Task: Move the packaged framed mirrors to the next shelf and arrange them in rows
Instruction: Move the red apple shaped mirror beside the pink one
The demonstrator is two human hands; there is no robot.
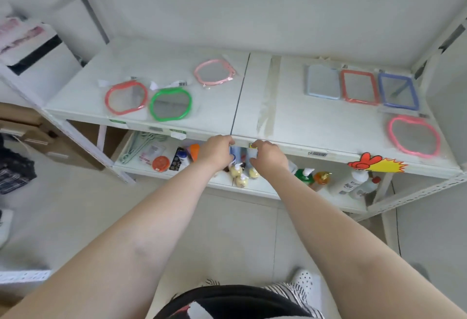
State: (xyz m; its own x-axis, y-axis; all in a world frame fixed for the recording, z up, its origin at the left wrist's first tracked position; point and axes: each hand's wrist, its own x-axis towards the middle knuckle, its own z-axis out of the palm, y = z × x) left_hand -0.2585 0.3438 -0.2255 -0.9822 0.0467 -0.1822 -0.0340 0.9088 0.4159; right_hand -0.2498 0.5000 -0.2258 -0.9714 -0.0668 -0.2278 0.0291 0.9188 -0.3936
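Both grips are curled around something bluish at the front lip of the white shelf (290, 116), right at its dark centre seam (240, 91); can't make out what it is.

The left hand (216, 150) sits just left of the seam and the right hand (269, 155) just right of it, fingers curled on the blurry blue thing. Left of the seam: a red round-framed mirror in plastic wrap (126, 97), a green round-framed one (171, 104) just beside it, and a pale pink one (214, 72) further back. Right of the seam: a row of a light blue rectangular mirror (322, 82), a red-framed rectangular one (359, 86) and a purple-framed one (397, 91), with a bright pink round mirror (414, 136) in front.
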